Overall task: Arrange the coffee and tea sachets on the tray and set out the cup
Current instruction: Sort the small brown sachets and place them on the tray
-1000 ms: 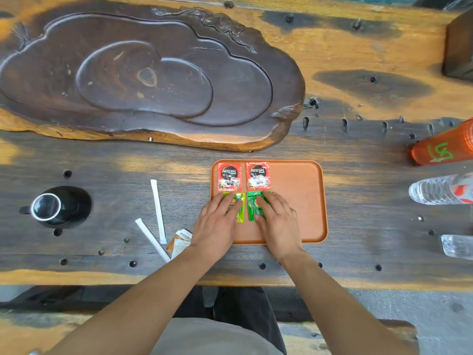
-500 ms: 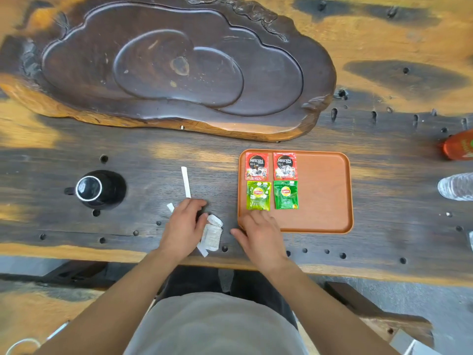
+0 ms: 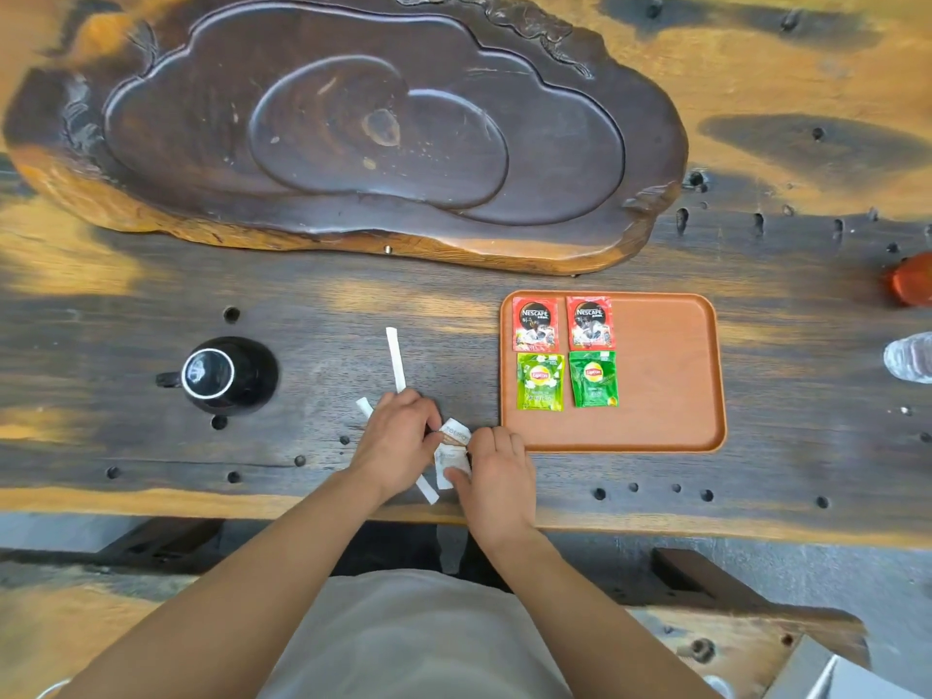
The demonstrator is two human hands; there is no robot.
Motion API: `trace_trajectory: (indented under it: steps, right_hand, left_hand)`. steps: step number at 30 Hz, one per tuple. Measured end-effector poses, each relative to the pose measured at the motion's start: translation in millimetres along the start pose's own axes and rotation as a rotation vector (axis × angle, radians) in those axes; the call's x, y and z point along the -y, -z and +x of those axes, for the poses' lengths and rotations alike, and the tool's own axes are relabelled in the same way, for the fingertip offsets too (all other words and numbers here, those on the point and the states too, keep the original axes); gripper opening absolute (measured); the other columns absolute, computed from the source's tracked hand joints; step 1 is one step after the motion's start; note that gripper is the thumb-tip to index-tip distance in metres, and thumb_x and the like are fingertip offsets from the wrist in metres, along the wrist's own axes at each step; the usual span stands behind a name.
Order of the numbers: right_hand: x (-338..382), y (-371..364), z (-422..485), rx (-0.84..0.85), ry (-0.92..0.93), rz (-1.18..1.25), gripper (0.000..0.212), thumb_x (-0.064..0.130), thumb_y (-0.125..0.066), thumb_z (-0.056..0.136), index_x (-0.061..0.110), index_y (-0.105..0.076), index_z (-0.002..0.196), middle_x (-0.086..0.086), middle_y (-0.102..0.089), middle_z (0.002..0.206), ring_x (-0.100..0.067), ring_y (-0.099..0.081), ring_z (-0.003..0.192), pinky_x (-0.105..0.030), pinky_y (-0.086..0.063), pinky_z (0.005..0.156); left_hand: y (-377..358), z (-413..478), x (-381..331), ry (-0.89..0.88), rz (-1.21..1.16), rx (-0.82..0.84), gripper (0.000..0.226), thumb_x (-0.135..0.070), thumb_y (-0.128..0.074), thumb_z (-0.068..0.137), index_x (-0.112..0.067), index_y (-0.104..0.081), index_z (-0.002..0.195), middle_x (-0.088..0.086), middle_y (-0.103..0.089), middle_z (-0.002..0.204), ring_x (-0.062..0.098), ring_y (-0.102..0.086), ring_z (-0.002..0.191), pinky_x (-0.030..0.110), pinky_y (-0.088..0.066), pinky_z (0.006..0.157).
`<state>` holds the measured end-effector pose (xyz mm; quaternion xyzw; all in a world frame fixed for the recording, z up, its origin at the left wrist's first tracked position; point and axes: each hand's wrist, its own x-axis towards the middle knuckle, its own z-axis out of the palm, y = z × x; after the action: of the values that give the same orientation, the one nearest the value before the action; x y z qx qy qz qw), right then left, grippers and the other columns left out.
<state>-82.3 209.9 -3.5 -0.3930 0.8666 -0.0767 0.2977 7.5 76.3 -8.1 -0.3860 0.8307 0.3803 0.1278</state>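
Note:
An orange tray lies on the wooden table. On its left part sit two red coffee sachets with two green tea sachets below them. Left of the tray, my left hand and my right hand both pinch small white sachets near the table's front edge. One white stick sachet lies beside my left hand, and another runs under it. A black cup on a black saucer stands far left.
A large carved dark wooden tea tray fills the back of the table. At the right edge are an orange bottle and a clear plastic bottle. The tabletop has many small holes.
Both hands left the green tea sachets on the tray. The left hand went to the white sachets left of the tray, then the right hand joined it there.

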Motion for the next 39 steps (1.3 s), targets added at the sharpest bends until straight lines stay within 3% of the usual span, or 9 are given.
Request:
trace_trajectory:
  steps: [5, 10, 16, 19, 24, 29, 33, 36, 39]
  right_hand:
    - [0, 2, -5, -0.093, -0.035, 0.251, 0.015, 0.01, -0.064, 0.088, 0.014, -0.049, 0.089, -0.005, -0.06, 0.092, -0.025, -0.052, 0.089, -0.036, -0.045, 0.069]
    - [3, 8, -5, -0.212, -0.102, 0.204, 0.016, 0.001, -0.064, 0.084, 0.012, -0.056, 0.093, -0.007, -0.056, 0.099, -0.03, -0.058, 0.07, -0.037, -0.047, 0.052]
    - [6, 1, -12, -0.091, 0.018, 0.187, 0.023, 0.031, -0.064, 0.094, 0.015, -0.058, 0.109, -0.005, -0.06, 0.11, -0.028, -0.064, 0.084, -0.039, -0.054, 0.064]
    - [5, 4, -11, -0.178, -0.073, 0.191, 0.016, 0.027, -0.061, 0.097, 0.012, -0.058, 0.102, -0.007, -0.062, 0.103, -0.031, -0.065, 0.078, -0.038, -0.05, 0.058]
    - [6, 0, -6, -0.156, -0.158, -0.103, 0.036, 0.04, -0.078, 0.08, 0.011, -0.06, 0.092, -0.006, -0.061, 0.088, -0.024, -0.066, 0.061, -0.033, -0.05, 0.044]
    - [10, -18, -8, -0.176, -0.165, -0.118, 0.031, 0.03, -0.079, 0.079, 0.016, -0.06, 0.1, -0.007, -0.058, 0.097, -0.028, -0.06, 0.086, -0.04, -0.052, 0.066]
    - [13, -14, -9, -0.222, -0.018, -0.05, 0.025, 0.016, -0.077, 0.078, 0.02, -0.057, 0.093, -0.004, -0.059, 0.098, -0.027, -0.052, 0.088, -0.038, -0.047, 0.072]
    - [2, 5, -10, -0.201, 0.071, 0.192, 0.016, 0.009, -0.069, 0.087, 0.018, -0.057, 0.093, -0.002, -0.064, 0.092, -0.025, -0.054, 0.085, -0.04, -0.048, 0.072]
    - [-26, 37, -8, -0.223, 0.001, 0.48, 0.011, 0.009, -0.065, 0.093, 0.017, -0.061, 0.099, 0.001, -0.065, 0.097, -0.013, -0.055, 0.088, -0.021, -0.043, 0.076]
  left_hand:
    - [4, -1, -5, 0.047, -0.15, -0.047, 0.017, -0.014, -0.06, 0.093, -0.024, -0.052, 0.08, -0.008, -0.057, 0.075, 0.017, -0.048, 0.086, 0.03, -0.039, 0.07]
    - [14, 4, -1, 0.166, -0.267, -0.093, 0.014, -0.013, -0.054, 0.093, -0.025, -0.049, 0.086, 0.006, -0.063, 0.069, 0.024, -0.06, 0.064, 0.041, -0.05, 0.06]
    - [19, 8, 3, 0.197, -0.264, -0.088, 0.013, -0.012, -0.054, 0.094, -0.024, -0.051, 0.09, 0.004, -0.065, 0.074, 0.022, -0.063, 0.068, 0.041, -0.052, 0.062]
    - [21, 10, 7, 0.227, -0.291, -0.095, 0.012, -0.008, -0.054, 0.095, -0.021, -0.053, 0.096, -0.001, -0.063, 0.075, 0.017, -0.062, 0.069, 0.03, -0.046, 0.058]
    - [21, 11, 6, 0.245, -0.335, -0.099, 0.017, -0.008, -0.061, 0.092, -0.02, -0.056, 0.103, -0.003, -0.062, 0.08, 0.013, -0.062, 0.075, 0.027, -0.048, 0.064]
    - [20, 12, 5, 0.211, -0.407, -0.128, 0.018, -0.005, -0.064, 0.089, -0.022, -0.062, 0.094, 0.002, -0.064, 0.078, 0.013, -0.059, 0.068, 0.028, -0.047, 0.063]
    - [21, 13, 4, 0.139, -0.533, -0.145, 0.022, -0.009, -0.061, 0.094, -0.031, -0.064, 0.091, 0.009, -0.061, 0.083, 0.014, -0.055, 0.071, 0.029, -0.047, 0.066]
    - [24, 16, -7, 0.132, -0.69, -0.105, 0.024, -0.008, -0.059, 0.097, -0.031, -0.068, 0.095, 0.005, -0.063, 0.084, 0.011, -0.059, 0.074, 0.037, -0.055, 0.071]
    - [21, 23, -31, 0.124, -0.778, -0.052, 0.023, -0.004, -0.061, 0.095, -0.025, -0.07, 0.099, -0.003, -0.067, 0.084, 0.004, -0.062, 0.072, 0.025, -0.053, 0.067]
